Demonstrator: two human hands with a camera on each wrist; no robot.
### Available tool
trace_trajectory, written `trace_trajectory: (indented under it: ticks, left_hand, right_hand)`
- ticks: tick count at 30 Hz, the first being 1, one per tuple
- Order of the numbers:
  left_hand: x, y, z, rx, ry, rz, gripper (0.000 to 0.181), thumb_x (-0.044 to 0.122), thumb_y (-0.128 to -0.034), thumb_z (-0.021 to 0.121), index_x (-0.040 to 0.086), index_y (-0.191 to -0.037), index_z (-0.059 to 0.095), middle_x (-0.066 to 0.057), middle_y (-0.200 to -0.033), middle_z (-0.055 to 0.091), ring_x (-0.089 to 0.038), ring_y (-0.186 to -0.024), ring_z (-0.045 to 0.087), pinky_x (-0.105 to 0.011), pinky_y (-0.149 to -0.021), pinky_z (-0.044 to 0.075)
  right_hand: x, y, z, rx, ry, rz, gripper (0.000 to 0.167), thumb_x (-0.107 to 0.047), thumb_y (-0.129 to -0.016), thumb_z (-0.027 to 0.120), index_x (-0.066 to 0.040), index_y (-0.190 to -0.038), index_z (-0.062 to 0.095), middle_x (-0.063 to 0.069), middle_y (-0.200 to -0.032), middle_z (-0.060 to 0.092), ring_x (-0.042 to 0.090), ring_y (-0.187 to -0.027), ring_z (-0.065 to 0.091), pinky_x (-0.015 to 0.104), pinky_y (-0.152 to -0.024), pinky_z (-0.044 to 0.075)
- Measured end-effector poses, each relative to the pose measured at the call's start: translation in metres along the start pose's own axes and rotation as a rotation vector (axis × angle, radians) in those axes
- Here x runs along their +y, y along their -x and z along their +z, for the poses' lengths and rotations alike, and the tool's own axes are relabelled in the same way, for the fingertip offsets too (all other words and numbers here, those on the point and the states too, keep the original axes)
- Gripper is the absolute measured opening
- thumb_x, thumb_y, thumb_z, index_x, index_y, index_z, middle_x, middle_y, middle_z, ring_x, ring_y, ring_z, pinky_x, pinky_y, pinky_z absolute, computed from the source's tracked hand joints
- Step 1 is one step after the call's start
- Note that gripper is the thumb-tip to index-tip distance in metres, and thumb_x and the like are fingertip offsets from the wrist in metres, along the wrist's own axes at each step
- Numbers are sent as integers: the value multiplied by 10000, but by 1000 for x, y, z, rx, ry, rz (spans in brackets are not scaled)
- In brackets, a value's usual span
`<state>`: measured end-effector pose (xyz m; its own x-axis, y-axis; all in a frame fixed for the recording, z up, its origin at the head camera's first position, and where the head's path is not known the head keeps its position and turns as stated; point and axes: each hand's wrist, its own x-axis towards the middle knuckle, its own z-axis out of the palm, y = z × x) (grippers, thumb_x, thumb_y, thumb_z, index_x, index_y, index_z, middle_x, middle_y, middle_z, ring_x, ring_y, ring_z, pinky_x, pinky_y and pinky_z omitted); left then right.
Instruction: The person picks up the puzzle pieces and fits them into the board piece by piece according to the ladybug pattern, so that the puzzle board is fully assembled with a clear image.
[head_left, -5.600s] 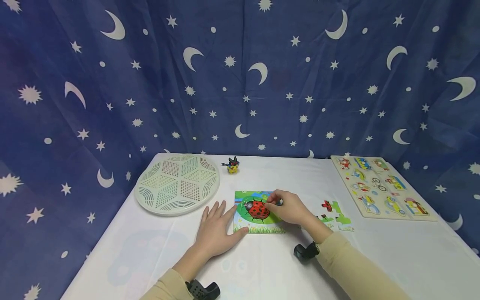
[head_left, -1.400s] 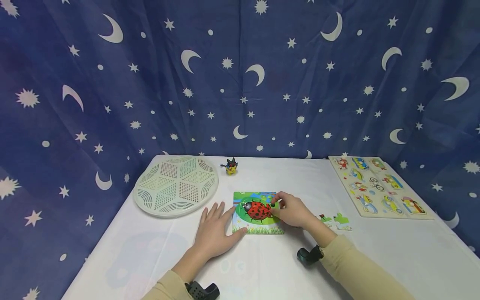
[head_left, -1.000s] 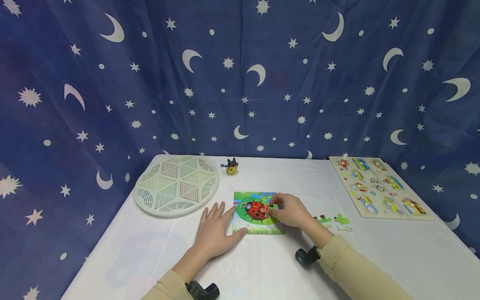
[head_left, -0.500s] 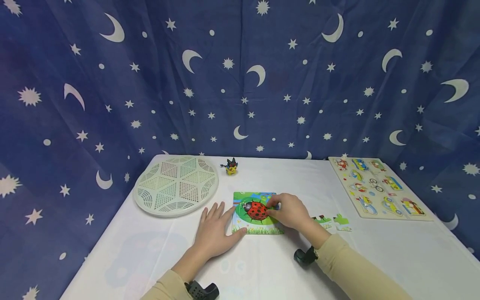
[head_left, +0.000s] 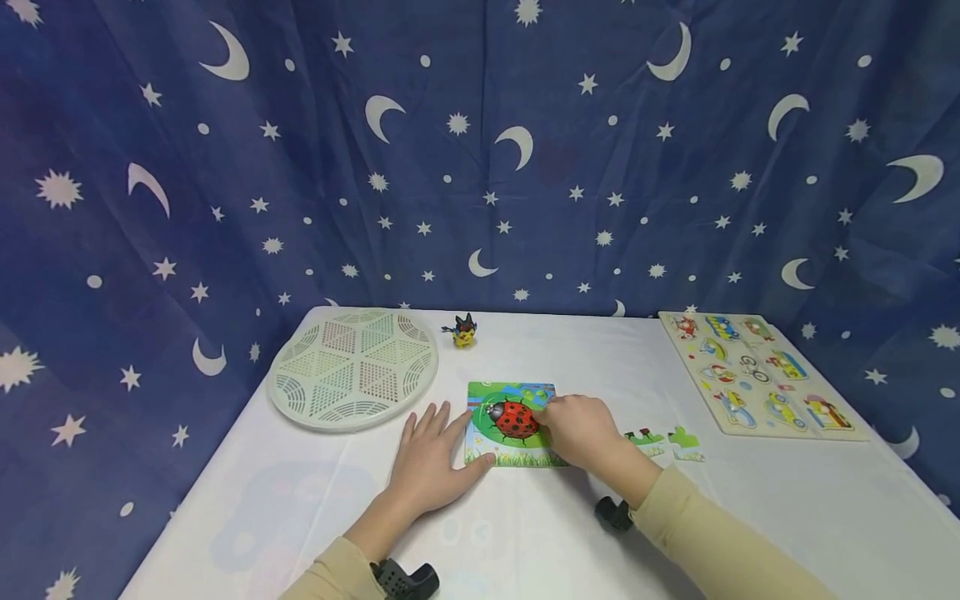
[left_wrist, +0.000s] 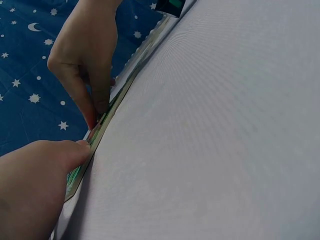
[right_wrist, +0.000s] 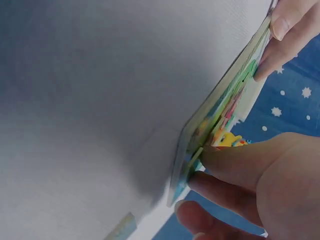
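A ladybug jigsaw puzzle (head_left: 513,421) lies flat on the white table. My left hand (head_left: 429,467) rests with spread, straight fingers at its left side, the thumb on its lower left edge. At the right part of the picture is my right hand (head_left: 577,427), knuckles up, fingers bent down onto the puzzle. The right wrist view shows its thumb and a finger at a slightly raised puzzle piece (right_wrist: 195,156). Most of that piece is hidden by the right hand in the head view. In the left wrist view, the fingertips touch the puzzle's surface.
Loose green puzzle pieces (head_left: 684,442) lie right of the puzzle, partly behind the right forearm. A pale round perforated board (head_left: 356,371) is at the back left, with a small yellow-and-black figurine (head_left: 464,331) beside it. A wooden picture board (head_left: 750,375) lies at the right.
A red puzzle piece, loose on the right 5.6 s ago, was held over the ladybug's rear 1 s ago. The right hand has since lowered it and turned knuckles up. The left hand stays put.
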<state>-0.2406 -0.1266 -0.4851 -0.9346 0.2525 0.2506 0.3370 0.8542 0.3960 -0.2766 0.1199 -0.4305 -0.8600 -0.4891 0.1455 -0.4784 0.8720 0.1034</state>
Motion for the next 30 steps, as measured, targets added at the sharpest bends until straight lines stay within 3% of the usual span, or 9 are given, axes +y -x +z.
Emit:
trace_trajectory:
  ticks: [4,8,13,17,22,26,30]
  left_hand:
    - [1,-1,-1,-3,1,3,801,706,-914,575,154,-1494,555,-223,-1570,415,-418,-1493,289,-613,-1215,120]
    - [2,-2,-2,-2,0,4,801,707,-914,574,152,-1492,557,-222,-1570,416,-415,-1494,290,-612,-1215,123]
    - [2,0,-2,1,3,2,791,693,-914,588,152,-1490,559,-226,-1565,422,-420,-1488,300,-620,-1211,135]
    - [1,0,-2,1,5,1,786,686,-912,595,157,-1493,557,-228,-1561,426,-421,-1485,306,-624,-1208,138]
    - [1,0,-2,2,6,5,787,687,-912,595,156,-1491,559,-228,-1563,423,-423,-1487,301,-624,-1210,132]
    - [1,-1,-2,11,11,10,785,681,-911,600,150,-1488,562,-232,-1561,424,-425,-1486,301,-626,-1209,130]
    - [-1,1,0,7,1,5,786,682,-910,601,155,-1491,560,-227,-1562,426,-421,-1486,303,-623,-1209,129]
  right_hand:
    - [-3,3,-3,-25,90,-7,230,-142,-949,705,-243,-1120,821,15,-917,759,210,-754,691,386,-515,539]
    - [-9,6,-4,-25,154,-37,220,-140,-946,688,-194,-1128,801,19,-846,738,205,-668,647,386,-476,526]
    - [-15,6,-2,-23,147,-12,190,-132,-942,687,-178,-1090,798,29,-790,709,212,-656,643,400,-479,536]
    - [-15,3,-2,-47,88,22,161,-125,-931,695,-179,-1035,806,35,-787,699,219,-689,658,407,-495,534]
    - [-6,2,0,-61,-22,53,244,-163,-943,690,-215,-1149,810,32,-956,733,226,-808,691,411,-553,556]
    - [1,2,1,-87,-108,70,294,-209,-953,710,-220,-1240,774,41,-1124,728,258,-979,704,462,-696,603]
    - [6,6,0,-135,-268,109,337,-181,-956,698,-180,-1289,742,64,-1251,710,278,-1092,678,502,-854,575]
